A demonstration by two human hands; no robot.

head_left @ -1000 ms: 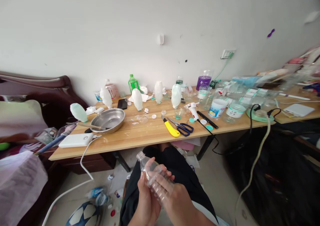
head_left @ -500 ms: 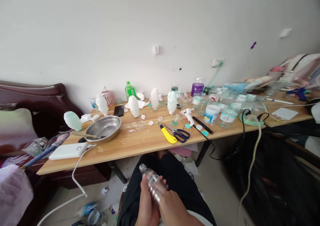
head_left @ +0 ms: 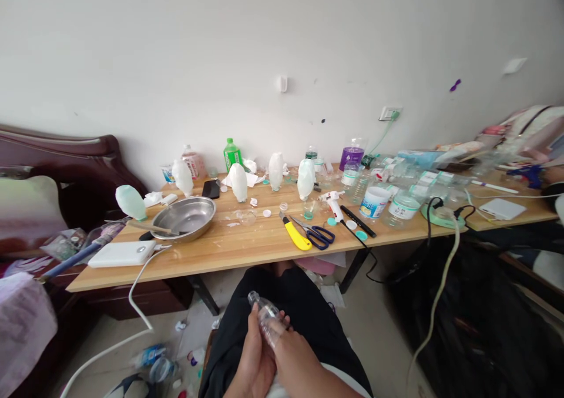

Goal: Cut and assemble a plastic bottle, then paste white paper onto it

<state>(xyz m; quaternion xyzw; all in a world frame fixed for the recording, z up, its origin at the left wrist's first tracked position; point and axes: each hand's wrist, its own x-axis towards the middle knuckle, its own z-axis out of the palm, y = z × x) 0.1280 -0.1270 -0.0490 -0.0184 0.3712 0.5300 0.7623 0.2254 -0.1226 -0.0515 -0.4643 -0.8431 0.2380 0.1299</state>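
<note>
Low in the view, over my lap in black trousers, both hands hold a clear empty plastic bottle (head_left: 263, 314) with its open neck pointing up and left. My left hand (head_left: 255, 357) cups the bottle from below with its fingers curled round it. My right hand (head_left: 293, 357) lies over the bottle's body from the right, fingers wrapped on it. The bottle's lower part is hidden behind my fingers.
A long wooden table (head_left: 247, 248) stands ahead with a steel bowl (head_left: 187, 216), white power bank (head_left: 121, 254), yellow utility knife (head_left: 296, 238), blue scissors (head_left: 318, 233), glue gun (head_left: 335, 204), several bottles and caps. A dark headboard (head_left: 83, 163) is at left; litter lies on the floor.
The bottle and both hands have sunk lower and closer to me in the view. The camera has shifted slightly; the table's things stay put.
</note>
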